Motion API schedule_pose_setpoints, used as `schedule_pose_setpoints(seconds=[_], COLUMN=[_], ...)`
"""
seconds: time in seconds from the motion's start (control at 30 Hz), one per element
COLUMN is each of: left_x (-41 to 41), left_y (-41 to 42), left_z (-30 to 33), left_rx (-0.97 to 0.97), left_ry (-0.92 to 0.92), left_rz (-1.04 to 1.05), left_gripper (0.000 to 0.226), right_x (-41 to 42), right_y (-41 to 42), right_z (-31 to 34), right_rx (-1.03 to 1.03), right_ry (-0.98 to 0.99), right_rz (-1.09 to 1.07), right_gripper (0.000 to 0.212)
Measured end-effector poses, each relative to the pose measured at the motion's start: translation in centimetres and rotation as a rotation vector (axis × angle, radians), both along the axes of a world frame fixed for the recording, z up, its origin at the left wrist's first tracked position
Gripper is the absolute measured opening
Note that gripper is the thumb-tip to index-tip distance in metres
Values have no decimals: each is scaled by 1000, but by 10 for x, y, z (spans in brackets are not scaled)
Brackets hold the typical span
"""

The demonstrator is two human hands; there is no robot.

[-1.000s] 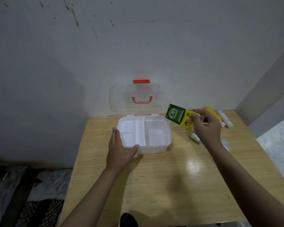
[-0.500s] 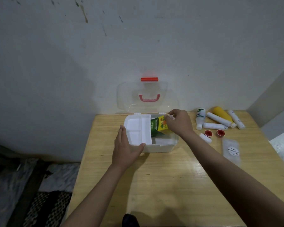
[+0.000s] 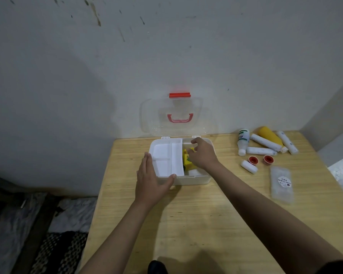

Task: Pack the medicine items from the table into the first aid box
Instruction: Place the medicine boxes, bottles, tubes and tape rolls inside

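The white first aid box stands open at the table's far edge, its clear lid with a red handle leaning on the wall. My left hand grips the box's front left corner. My right hand reaches inside the right compartment, fingers on a yellow and green medicine carton lying low in the box. At the far right of the table lie a white bottle, a yellow bottle, several white tubes, two red caps and a clear plastic pouch.
The wooden table stands against a grey wall, with a corner wall at the right. A white inner tray fills the box's left half. Dark patterned fabric lies on the floor to the left.
My right hand carried the carton from the right side of the table into the box and pushed it down into the right compartment. My left hand stayed on the box.
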State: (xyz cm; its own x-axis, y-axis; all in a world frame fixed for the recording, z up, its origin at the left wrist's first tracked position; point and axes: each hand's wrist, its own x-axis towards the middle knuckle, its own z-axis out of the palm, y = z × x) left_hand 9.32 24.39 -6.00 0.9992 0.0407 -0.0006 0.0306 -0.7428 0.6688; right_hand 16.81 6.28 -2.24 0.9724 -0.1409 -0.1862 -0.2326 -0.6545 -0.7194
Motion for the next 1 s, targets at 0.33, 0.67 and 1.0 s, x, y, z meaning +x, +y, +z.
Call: schedule_pose_setpoints(seconds=[0.33, 0.67, 1.0], left_x=[0, 0, 0], left_y=[0, -2, -2], left_z=[-1, 0, -5], left_rx=[-16, -6, -51], left_ry=[-9, -6, -26], left_rz=[4, 21, 30], left_gripper=[104, 103, 104], right_x=[-5, -6, -104], right_y=[-1, 1, -106], right_z=[-13, -11, -25], right_rx=[-143, -200, -242], right_ry=[105, 68, -427], right_rz=[82, 110, -549], right_gripper=[39, 33, 30])
